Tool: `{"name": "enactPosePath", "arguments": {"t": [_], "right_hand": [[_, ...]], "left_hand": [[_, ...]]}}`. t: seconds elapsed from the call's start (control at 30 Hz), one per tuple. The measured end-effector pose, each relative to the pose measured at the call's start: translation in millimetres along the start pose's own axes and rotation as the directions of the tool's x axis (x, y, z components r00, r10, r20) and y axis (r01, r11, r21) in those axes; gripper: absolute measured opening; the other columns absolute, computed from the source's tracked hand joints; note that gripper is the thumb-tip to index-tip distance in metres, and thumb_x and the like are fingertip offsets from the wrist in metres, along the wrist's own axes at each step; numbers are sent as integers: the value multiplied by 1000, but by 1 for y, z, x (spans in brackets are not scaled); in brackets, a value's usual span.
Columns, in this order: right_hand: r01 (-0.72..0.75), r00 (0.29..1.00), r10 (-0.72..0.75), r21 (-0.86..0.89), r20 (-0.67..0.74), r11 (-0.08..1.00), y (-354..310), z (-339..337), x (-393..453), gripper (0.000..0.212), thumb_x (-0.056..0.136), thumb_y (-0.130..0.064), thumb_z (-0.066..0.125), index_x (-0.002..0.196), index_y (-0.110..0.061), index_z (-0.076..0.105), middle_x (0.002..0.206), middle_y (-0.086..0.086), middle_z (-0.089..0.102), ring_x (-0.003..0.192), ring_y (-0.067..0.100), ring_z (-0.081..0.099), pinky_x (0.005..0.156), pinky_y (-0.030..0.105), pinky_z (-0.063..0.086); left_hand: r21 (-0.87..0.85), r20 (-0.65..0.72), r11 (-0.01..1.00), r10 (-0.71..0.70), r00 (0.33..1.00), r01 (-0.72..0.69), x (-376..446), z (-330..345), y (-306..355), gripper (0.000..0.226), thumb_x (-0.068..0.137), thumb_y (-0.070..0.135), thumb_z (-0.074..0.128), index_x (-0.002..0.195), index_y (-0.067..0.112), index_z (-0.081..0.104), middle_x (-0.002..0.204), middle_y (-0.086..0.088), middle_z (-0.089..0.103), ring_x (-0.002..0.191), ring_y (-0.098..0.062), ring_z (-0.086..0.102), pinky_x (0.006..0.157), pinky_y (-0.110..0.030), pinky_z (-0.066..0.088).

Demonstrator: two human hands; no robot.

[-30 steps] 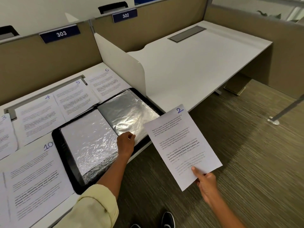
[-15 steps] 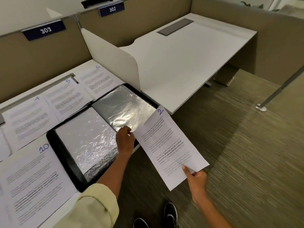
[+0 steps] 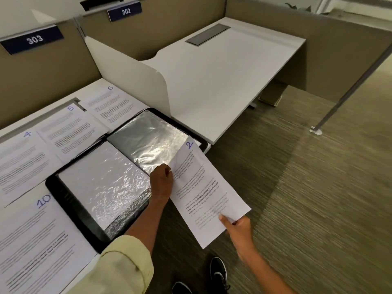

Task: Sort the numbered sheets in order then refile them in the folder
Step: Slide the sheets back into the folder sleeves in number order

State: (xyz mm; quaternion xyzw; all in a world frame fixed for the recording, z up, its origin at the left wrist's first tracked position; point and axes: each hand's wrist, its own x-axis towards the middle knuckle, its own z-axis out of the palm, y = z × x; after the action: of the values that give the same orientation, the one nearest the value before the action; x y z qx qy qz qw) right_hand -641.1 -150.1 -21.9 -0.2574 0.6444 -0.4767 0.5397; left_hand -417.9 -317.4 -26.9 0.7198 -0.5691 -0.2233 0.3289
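Note:
An open black folder (image 3: 63,194) with shiny plastic sleeves lies on the desk at its front edge. My right hand (image 3: 238,229) pinches the lower end of the sheet numbered 2 (image 3: 203,194), whose top corner lies over the folder's right-hand sleeve (image 3: 148,141). My left hand (image 3: 162,183) rests at the front edge of that sleeve, fingers curled at the edge of the sleeve beside the sheet. Sheets numbered 4 (image 3: 19,162), 5 (image 3: 67,128), 6 (image 3: 112,105) and 10 (image 3: 36,240) lie flat on the desk around the folder.
A white divider panel (image 3: 127,81) stands just behind the folder, with a second white desk (image 3: 222,71) beyond it. Tan partitions carry plates 303 and 302. Carpet floor lies to the right, my shoes below.
My right hand has brought sheet 2 leftwards until its top corner overlaps the folder's right sleeve. My left hand stays at the sleeve's front edge.

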Motion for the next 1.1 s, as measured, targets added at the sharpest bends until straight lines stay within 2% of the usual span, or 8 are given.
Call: {"name": "enactPosePath", "arguments": {"t": [0.1, 0.27, 0.43, 0.53, 0.67, 0.8, 0.93, 1.1], "right_hand": [[-14, 1000, 15, -17, 14, 1000, -3, 1, 0, 27, 85, 4, 72, 105, -12, 67, 98, 0, 77, 93, 14, 73, 72, 29, 60], [-53, 998, 54, -87, 12, 995, -15, -7, 8, 22, 86, -13, 76, 106, -15, 68, 100, -3, 77, 95, 18, 73, 85, 54, 59], [-104, 994, 106, 121, -13, 987, -44, -22, 22, 21, 97, -27, 61, 113, -14, 65, 104, 9, 76, 99, 23, 72, 89, 47, 58], [-147, 988, 145, 38, 60, 988, -60, -33, 36, 34, 98, -40, 57, 115, -13, 69, 104, 13, 75, 102, 26, 71, 93, 48, 55], [-193, 957, 204, -75, 205, 978, -80, -40, 55, 38, 95, -45, 59, 111, -12, 71, 103, 16, 74, 95, 26, 71, 86, 41, 52], [-89, 942, 187, -330, 280, 940, -91, -33, 78, 32, 93, -33, 67, 121, -17, 64, 102, 6, 76, 94, 23, 74, 88, 47, 58], [96, 920, 162, -606, 357, 789, -98, -9, 104, 30, 93, -26, 69, 121, -24, 61, 109, -3, 73, 90, 13, 74, 80, 44, 62], [354, 864, 50, -674, 502, 648, -103, 22, 125, 31, 102, -30, 51, 134, -32, 50, 114, -7, 68, 88, 8, 71, 74, 31, 62]], "left_hand": [[-20, 4, 1000, -20, 1000, 20, 2, 1, -4, 6, 86, 6, 64, 89, 10, 66, 87, -4, 67, 81, -21, 60, 72, -30, 45], [-67, 39, 995, -72, 997, 74, 6, 0, -3, 14, 87, 4, 62, 99, 7, 69, 97, -8, 69, 82, -17, 57, 72, -27, 41], [-62, 47, 994, -88, 995, 91, 9, 0, -4, 16, 85, 2, 62, 98, 8, 68, 96, -10, 69, 80, -17, 57, 70, -27, 40], [-42, 63, 994, -94, 994, 96, 9, -1, -3, 14, 85, 3, 62, 96, 9, 68, 92, -8, 69, 77, -18, 58, 67, -26, 40], [-6, 99, 995, -101, 990, 102, 12, -2, -2, 14, 86, 4, 57, 95, 13, 61, 83, -8, 67, 70, -21, 60, 56, -25, 36], [87, 110, 992, -99, 989, 90, 12, 0, 2, 18, 86, 5, 52, 102, 15, 57, 81, -7, 64, 70, -22, 59, 56, -26, 34], [214, 121, 976, -74, 990, 47, 16, 2, 10, 16, 89, 7, 48, 101, 16, 49, 89, -7, 62, 78, -24, 56, 63, -31, 36], [383, 119, 924, -46, 992, -3, 22, 10, 19, 27, 94, 13, 42, 121, 12, 44, 102, -9, 62, 88, -29, 61, 70, -36, 44]]}}
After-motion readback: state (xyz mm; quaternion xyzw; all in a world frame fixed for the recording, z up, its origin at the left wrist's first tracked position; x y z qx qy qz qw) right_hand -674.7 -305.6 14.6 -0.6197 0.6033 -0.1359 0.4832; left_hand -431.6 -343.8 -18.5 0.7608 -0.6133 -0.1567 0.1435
